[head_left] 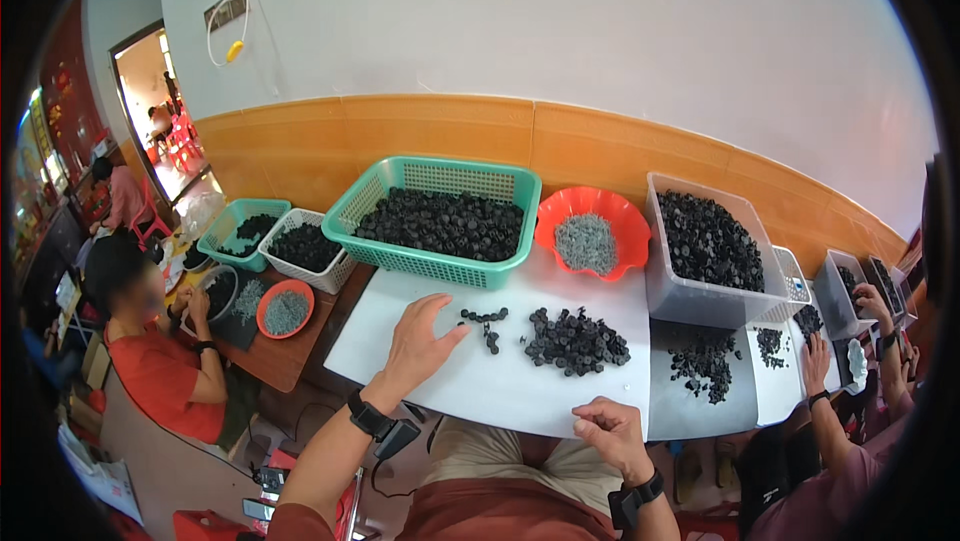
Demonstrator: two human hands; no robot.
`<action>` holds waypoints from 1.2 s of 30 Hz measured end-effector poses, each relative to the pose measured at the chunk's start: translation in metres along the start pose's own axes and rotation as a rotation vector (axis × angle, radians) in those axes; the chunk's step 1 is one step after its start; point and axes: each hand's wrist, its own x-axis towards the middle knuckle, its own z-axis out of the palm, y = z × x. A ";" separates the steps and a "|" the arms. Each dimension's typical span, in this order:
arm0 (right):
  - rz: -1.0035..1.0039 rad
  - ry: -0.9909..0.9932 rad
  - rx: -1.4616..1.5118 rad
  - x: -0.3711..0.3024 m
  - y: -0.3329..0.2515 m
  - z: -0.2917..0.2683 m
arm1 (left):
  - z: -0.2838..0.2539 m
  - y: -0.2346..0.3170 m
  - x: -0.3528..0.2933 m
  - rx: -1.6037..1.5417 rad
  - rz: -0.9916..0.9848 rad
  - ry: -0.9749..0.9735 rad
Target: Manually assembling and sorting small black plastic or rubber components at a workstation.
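My left hand [421, 338] is over the left part of the white tabletop [450, 381], its fingers apart and nothing visible in them. Just right of its fingertips lies a small group of black plastic parts [488, 319]. My right hand [612, 433] is at the table's near edge with fingers curled and thumb against them; whatever may be inside is hidden. A larger heap of round black plastic parts [575, 341] lies beyond it. Behind the heap are a red scalloped bowl [640, 241] of small grey metal pieces and a green basket [430, 269] full of black parts.
A clear plastic bin [700, 309] of black parts stands at the back right. At left, a person in a red shirt [165, 371] works beside a red bowl [308, 291] and a white basket [335, 276]. Another person's hands [816, 366] are at the right.
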 end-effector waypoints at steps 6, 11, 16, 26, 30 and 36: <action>0.000 0.005 0.008 -0.001 -0.003 0.003 | 0.013 0.003 0.001 0.040 0.051 -0.369; 0.000 0.014 0.011 -0.003 -0.003 0.002 | 0.022 0.010 0.008 0.145 0.164 -0.438; -0.014 0.015 -0.010 -0.004 -0.003 0.002 | 0.040 0.012 0.019 0.119 0.222 -0.468; -0.008 0.020 -0.049 -0.003 -0.005 0.002 | 0.068 0.012 0.032 0.112 0.326 -0.492; -0.021 0.017 -0.026 -0.003 -0.007 0.004 | 0.073 0.015 0.030 0.143 0.356 -0.500; -0.030 0.021 0.004 -0.003 -0.007 0.005 | 0.080 0.031 0.024 0.053 0.377 -0.473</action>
